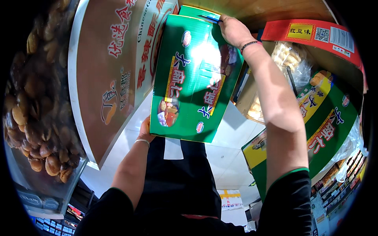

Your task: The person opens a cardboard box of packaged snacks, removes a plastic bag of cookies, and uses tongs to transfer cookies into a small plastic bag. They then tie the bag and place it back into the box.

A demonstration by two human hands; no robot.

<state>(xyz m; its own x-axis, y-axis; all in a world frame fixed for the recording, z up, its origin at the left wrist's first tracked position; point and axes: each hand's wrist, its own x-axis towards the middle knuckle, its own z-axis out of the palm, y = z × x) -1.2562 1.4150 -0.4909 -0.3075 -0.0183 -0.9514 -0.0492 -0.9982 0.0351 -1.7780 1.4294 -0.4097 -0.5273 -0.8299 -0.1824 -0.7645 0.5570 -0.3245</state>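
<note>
A green cardboard box (189,74) with red, yellow and white print is tilted up in front of me, bright glare on its upper face. My left hand (146,130) grips its lower left edge; the fingers are partly hidden behind the carton. At the box's top right corner is my right hand (235,32), closed around a slim blue tool (212,18) with a dark, thin tip, perhaps a cutter or a pen. That tip lies over the top edge of the green carton.
To my left stands a brown printed carton (106,74), beside a clear bin of brown snack pieces (43,133). On the right, an open red-edged box (271,31) holds bagged pale snacks (289,57), with another green carton (315,129) below. White floor tiles (228,157) show beneath.
</note>
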